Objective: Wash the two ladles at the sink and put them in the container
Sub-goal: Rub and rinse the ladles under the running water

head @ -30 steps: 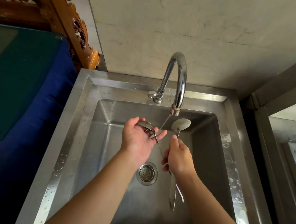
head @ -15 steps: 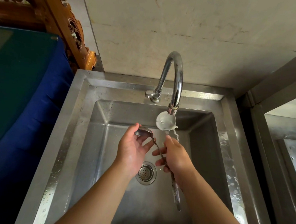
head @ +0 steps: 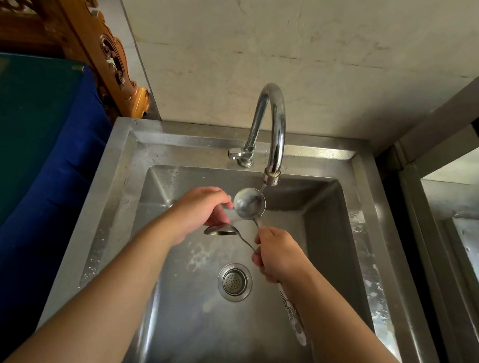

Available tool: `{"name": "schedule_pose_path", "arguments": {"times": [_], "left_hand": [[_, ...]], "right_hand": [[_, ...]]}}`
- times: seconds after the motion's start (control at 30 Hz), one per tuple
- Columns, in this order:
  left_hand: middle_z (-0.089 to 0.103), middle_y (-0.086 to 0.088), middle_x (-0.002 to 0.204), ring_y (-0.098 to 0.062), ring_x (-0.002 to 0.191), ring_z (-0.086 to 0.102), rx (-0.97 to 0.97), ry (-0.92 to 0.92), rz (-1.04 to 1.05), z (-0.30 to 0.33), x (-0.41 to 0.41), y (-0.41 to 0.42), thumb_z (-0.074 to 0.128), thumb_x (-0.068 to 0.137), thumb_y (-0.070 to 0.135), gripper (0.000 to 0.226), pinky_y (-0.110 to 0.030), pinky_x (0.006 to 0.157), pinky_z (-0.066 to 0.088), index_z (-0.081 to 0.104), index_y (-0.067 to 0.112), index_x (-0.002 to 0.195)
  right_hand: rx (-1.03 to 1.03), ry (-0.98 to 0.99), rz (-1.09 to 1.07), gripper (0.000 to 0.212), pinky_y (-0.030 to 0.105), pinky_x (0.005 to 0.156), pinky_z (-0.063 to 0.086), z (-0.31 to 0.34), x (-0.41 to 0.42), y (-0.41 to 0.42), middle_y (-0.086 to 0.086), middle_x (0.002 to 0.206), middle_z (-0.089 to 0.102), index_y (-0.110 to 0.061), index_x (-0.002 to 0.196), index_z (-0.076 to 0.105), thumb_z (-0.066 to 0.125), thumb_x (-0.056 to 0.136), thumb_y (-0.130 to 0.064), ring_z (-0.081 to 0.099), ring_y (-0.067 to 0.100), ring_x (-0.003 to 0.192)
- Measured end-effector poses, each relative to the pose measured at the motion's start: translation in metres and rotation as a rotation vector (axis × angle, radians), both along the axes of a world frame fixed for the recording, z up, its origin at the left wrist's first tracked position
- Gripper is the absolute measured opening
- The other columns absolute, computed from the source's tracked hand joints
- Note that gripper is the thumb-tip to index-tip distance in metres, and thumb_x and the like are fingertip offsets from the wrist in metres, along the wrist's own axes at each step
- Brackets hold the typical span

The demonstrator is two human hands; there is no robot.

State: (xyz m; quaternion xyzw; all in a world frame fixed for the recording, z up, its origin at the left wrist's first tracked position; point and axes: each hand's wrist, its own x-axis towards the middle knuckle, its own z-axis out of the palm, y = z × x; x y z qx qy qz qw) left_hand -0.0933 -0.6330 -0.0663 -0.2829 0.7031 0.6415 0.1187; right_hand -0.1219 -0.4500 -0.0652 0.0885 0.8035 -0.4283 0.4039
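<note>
Since half a second ago the left hand (head: 203,208) has slid from the lower ladle's bowl up toward the upper ladle (head: 249,203), whose bowl now sits turned under the faucet (head: 271,129) spout. Both handles are bunched in the right hand (head: 277,255), fingers closed tight around them at about five o'clock from the drain (head: 234,282)'s far side; the handle ends stick out below the wrist toward six o'clock. That single grip probably frees the other hand for rubbing. The left hand's fingertips are pinched at the upper bowl's rim at its nine o'clock edge, apparently to steady or scrub it where the water lands (the stream itself is thin and hard to make out). The lower ladle (head: 221,230) hangs just beneath that hand, bowl tipped toward nine o'clock, so it likely drains into the sink (head: 185,336) while it waits. Washing looks mid-way; no container is in view, so the put-away step is not begun. Wet steel handles held together could slip against each other.
</note>
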Motion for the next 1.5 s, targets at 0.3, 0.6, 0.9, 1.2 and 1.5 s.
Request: {"name": "schedule_pose_path", "arguments": {"times": [0.3, 0.6, 0.9, 1.2, 1.5], "left_hand": [[0.061, 0.004, 0.051, -0.011, 0.040, 0.049, -0.018, -0.092, -0.172, 0.002, -0.019, 0.014, 0.078, 0.082, 0.039, 0.028, -0.017, 0.038, 0.036, 0.062, 0.017, 0.075], [0.058, 0.005, 0.066, -0.015, 0.060, 0.053, -0.343, 0.030, -0.066, -0.013, -0.027, 0.021, 0.087, 0.053, 0.059, 0.057, -0.033, 0.061, 0.043, 0.053, 0.021, 0.077], [0.062, 0.017, 0.104, -0.001, 0.089, 0.063, -0.332, 0.114, -0.102, -0.012, -0.038, 0.018, 0.087, 0.048, 0.065, 0.077, -0.027, 0.075, 0.050, 0.052, 0.042, 0.112], [0.065, 0.012, 0.081, -0.006, 0.071, 0.061, -0.499, 0.172, -0.113, -0.021, -0.045, 0.025, 0.084, 0.045, 0.069, 0.061, -0.024, 0.060, 0.043, 0.059, 0.034, 0.088], [0.050, 0.009, 0.056, -0.013, 0.052, 0.046, -0.738, 0.259, -0.031, -0.030, -0.059, 0.034, 0.074, 0.083, 0.043, 0.044, -0.027, 0.048, 0.031, 0.040, 0.027, 0.060]], "right_hand": [[-0.016, 0.032, 0.024, 0.029, 0.015, 0.033, 0.029, 0.008, -0.012, 0.008, 0.008, 0.054, 0.056, -0.014, 0.078, 0.054, 0.034, 0.098, -0.019, 0.040, 0.009, 0.025], [-0.024, 0.166, 0.103, 0.034, 0.016, 0.033, 0.031, 0.004, -0.017, 0.010, 0.005, 0.058, 0.048, -0.010, 0.074, 0.052, 0.040, 0.102, -0.024, 0.039, 0.006, 0.031], [-0.075, 0.223, 0.116, 0.033, 0.017, 0.034, 0.032, 0.007, -0.016, 0.012, 0.008, 0.058, 0.047, -0.009, 0.072, 0.048, 0.041, 0.101, -0.024, 0.039, 0.008, 0.036], [-0.052, 0.274, 0.126, 0.042, 0.036, 0.057, 0.038, 0.002, -0.011, 0.011, 0.011, 0.063, 0.051, -0.001, 0.074, 0.049, 0.041, 0.103, -0.031, 0.046, 0.022, 0.059], [-0.066, 0.254, 0.097, 0.045, 0.035, 0.056, 0.036, -0.004, -0.009, 0.017, 0.009, 0.062, 0.047, 0.003, 0.075, 0.047, 0.042, 0.103, -0.031, 0.044, 0.022, 0.059]]}}
